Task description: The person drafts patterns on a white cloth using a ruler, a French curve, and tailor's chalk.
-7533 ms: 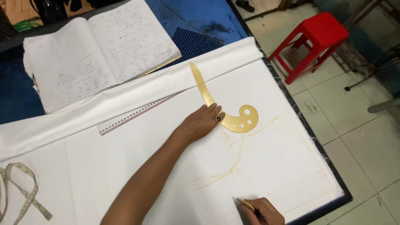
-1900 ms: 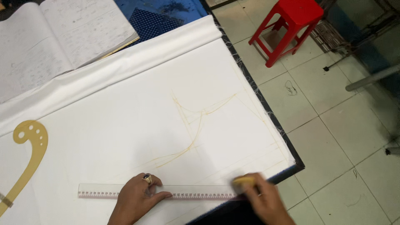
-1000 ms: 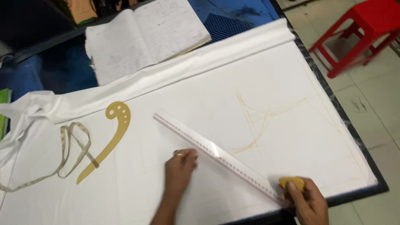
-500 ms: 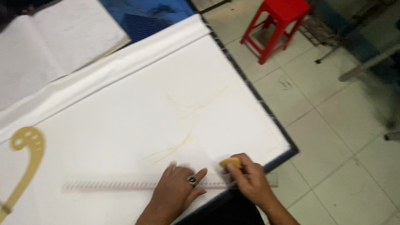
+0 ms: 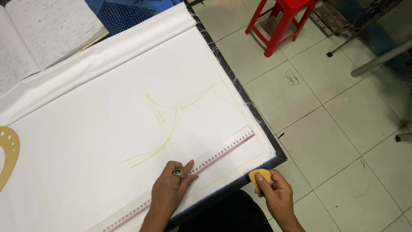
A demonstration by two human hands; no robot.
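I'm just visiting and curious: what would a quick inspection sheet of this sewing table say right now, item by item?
Surface: a dark-edged table, covered by white cloth with a folded band along the far side.
Job's things: yellow chalk lines drawn on the cloth; a clear ruler lying slantwise along the near edge; a yellow chalk piece.
Clutter: a golden curve ruler at the left; an open notebook at the far left corner.
Hands: left hand pressing the ruler flat; right hand holding the chalk piece just off the table corner.
Cables: nothing seen.
Surroundings: tiled floor; a red stool.
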